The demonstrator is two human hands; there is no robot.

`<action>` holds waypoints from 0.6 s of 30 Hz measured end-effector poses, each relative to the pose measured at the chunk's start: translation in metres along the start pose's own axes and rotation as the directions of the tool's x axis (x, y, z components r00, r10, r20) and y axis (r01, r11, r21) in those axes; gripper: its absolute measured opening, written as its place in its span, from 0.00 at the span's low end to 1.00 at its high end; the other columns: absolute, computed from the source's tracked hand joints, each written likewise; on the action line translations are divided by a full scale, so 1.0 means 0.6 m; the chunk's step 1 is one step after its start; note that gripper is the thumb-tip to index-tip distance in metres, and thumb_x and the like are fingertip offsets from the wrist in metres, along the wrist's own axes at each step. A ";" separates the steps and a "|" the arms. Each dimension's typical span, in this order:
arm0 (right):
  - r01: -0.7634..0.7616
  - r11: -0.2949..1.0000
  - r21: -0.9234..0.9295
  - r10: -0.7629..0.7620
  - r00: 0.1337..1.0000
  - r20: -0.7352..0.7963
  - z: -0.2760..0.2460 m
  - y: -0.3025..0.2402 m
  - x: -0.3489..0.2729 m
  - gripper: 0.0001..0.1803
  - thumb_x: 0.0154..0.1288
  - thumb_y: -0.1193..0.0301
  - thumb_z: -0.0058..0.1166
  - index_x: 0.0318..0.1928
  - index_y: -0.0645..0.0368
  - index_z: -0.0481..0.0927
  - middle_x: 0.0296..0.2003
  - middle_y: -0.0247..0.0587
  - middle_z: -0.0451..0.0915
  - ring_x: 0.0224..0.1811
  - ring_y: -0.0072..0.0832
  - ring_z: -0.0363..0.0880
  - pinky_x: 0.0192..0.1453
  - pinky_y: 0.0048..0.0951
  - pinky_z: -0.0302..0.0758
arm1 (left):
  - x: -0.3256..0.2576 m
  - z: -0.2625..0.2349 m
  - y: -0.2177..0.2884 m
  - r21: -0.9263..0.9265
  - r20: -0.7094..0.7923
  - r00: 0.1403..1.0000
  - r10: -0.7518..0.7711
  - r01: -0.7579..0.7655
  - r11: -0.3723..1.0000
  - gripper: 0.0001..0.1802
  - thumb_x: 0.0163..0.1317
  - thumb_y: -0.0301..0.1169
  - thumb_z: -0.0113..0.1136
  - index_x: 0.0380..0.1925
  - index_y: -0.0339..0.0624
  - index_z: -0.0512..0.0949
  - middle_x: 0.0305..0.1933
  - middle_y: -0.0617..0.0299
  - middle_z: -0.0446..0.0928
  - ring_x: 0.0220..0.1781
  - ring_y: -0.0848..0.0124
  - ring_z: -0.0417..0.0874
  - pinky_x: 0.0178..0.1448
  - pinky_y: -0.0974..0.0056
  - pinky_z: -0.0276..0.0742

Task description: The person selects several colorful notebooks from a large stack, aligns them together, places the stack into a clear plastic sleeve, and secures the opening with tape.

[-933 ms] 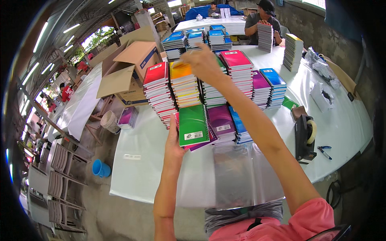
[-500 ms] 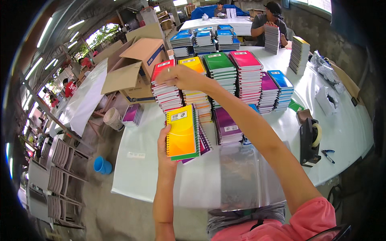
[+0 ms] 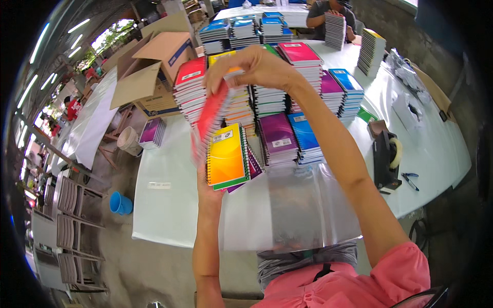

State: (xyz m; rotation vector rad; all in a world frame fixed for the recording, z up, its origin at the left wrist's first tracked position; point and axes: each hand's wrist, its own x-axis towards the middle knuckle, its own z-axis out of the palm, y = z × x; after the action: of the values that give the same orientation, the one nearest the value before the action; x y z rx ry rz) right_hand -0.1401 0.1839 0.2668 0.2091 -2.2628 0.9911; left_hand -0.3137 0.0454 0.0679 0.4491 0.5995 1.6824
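My left hand point(image 3: 209, 191) grips a small fanned bundle of spiral notebooks, with a yellow notebook point(image 3: 226, 156) on top and green and purple ones under it. Above and left of that bundle, my right hand point(image 3: 251, 68) pinches a red notebook point(image 3: 213, 115) by its upper end; it hangs tilted and is blurred by motion. Just behind stand stacks of notebooks: a red stack point(image 3: 190, 77), a yellow stack partly hidden by my right hand, a green stack point(image 3: 269, 100) and a pink-red stack point(image 3: 300, 54). Nearer are purple notebooks point(image 3: 277, 136) and blue notebooks point(image 3: 306, 136).
Clear plastic sheets point(image 3: 298, 205) lie at the table's front edge. On the right are a tape dispenser point(image 3: 386, 161) and pliers point(image 3: 410, 180). An open cardboard box point(image 3: 159, 77) stands at the left. Across the table, a person point(image 3: 334, 20) handles a notebook stack.
My right hand has lifted a red notebook off the red stack and brought it toward the bundle in my left hand. The whole view has shifted slightly.
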 end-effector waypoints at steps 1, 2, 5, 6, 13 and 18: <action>-0.014 1.000 -0.011 0.014 1.000 -0.011 0.003 0.008 -0.022 0.10 0.51 0.81 0.57 0.37 0.63 0.83 0.39 0.38 0.83 0.44 0.27 0.78 0.54 0.27 0.72 | 0.000 0.018 -0.004 -0.138 0.106 0.993 -0.059 0.074 0.988 0.24 0.67 0.45 0.52 0.57 0.43 0.70 0.55 0.57 0.76 0.55 0.65 0.79 0.58 0.58 0.75; -0.030 1.000 0.006 0.030 0.995 0.092 0.014 0.016 -0.046 0.13 0.48 0.85 0.54 0.36 0.63 0.83 0.39 0.38 0.83 0.45 0.29 0.79 0.55 0.28 0.72 | -0.002 0.034 -0.007 -0.257 0.208 0.971 -0.119 0.171 0.951 0.23 0.67 0.43 0.52 0.58 0.42 0.69 0.55 0.57 0.76 0.55 0.65 0.78 0.60 0.58 0.74; -0.103 0.994 0.044 0.091 0.972 0.216 0.042 0.040 -0.107 0.18 0.43 0.90 0.51 0.35 0.62 0.84 0.41 0.40 0.84 0.48 0.33 0.78 0.57 0.31 0.71 | -0.033 0.074 -0.037 -0.203 0.215 0.968 -0.132 0.177 0.963 0.22 0.67 0.40 0.53 0.57 0.42 0.70 0.55 0.56 0.76 0.54 0.64 0.79 0.59 0.57 0.75; -0.150 0.986 0.077 0.128 0.963 0.237 0.051 0.048 -0.122 0.21 0.41 0.92 0.50 0.35 0.62 0.84 0.42 0.42 0.84 0.51 0.35 0.77 0.59 0.33 0.71 | -0.043 0.082 -0.038 -0.231 0.214 0.954 -0.209 0.258 0.938 0.21 0.64 0.36 0.57 0.55 0.41 0.70 0.54 0.55 0.77 0.53 0.65 0.80 0.57 0.58 0.77; -0.177 0.974 -0.139 0.183 0.983 0.032 0.074 0.035 -0.194 0.32 0.37 0.96 0.41 0.44 0.61 0.83 0.47 0.42 0.82 0.52 0.36 0.77 0.57 0.31 0.72 | -0.086 0.119 -0.073 -0.166 -0.023 0.973 -0.228 0.221 0.961 0.20 0.60 0.30 0.60 0.52 0.38 0.71 0.49 0.52 0.78 0.49 0.64 0.82 0.54 0.60 0.79; -0.532 0.557 -0.638 0.429 0.842 -0.327 0.102 0.029 -0.274 0.22 0.57 0.72 0.58 0.53 0.61 0.76 0.56 0.47 0.76 0.60 0.42 0.72 0.60 0.39 0.70 | -0.103 0.079 -0.070 -0.123 0.014 0.983 -0.181 0.182 0.976 0.24 0.58 0.32 0.60 0.54 0.36 0.70 0.50 0.51 0.78 0.49 0.60 0.81 0.55 0.55 0.79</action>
State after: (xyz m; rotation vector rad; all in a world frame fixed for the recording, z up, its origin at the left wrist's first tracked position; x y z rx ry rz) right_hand -0.0499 0.1350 0.1236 -0.8497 -2.4354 0.2585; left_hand -0.2405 -0.0031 0.0817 0.2978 0.5147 1.5338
